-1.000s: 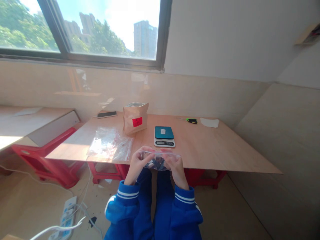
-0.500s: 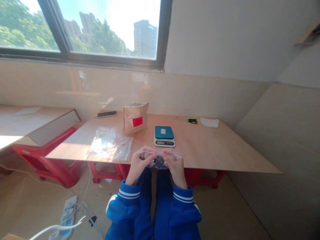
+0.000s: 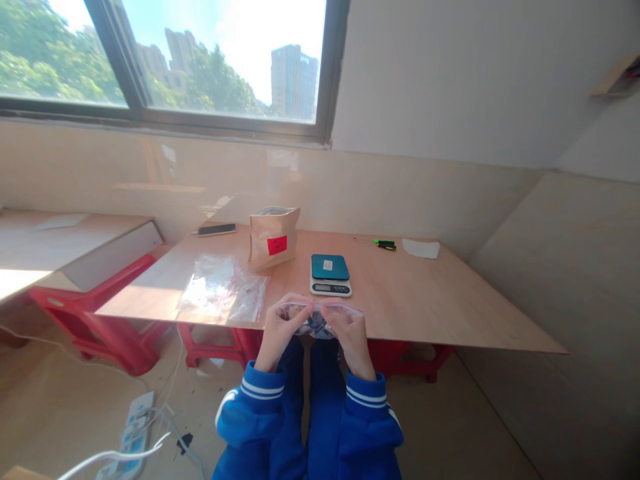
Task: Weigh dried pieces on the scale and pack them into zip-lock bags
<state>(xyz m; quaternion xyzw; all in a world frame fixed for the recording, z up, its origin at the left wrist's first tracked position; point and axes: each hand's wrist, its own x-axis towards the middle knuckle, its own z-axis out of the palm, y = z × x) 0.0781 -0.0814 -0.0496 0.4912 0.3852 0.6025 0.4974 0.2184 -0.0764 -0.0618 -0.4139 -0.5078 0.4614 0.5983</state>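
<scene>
left hand: pinches clear bag | right hand: likewise | scale: far side of bag | brown pouch: left of scale

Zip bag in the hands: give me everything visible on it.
The zip bag looks like thin clear plastic, with a pale pinkish strip along its top edge. Dark and brownish contents show through, too small to identify. The left hand and right hand pinch its top edge near the middle, fingers hiding part of it. It's at the table's near edge. Whether it's sealed, I can't tell.
</scene>
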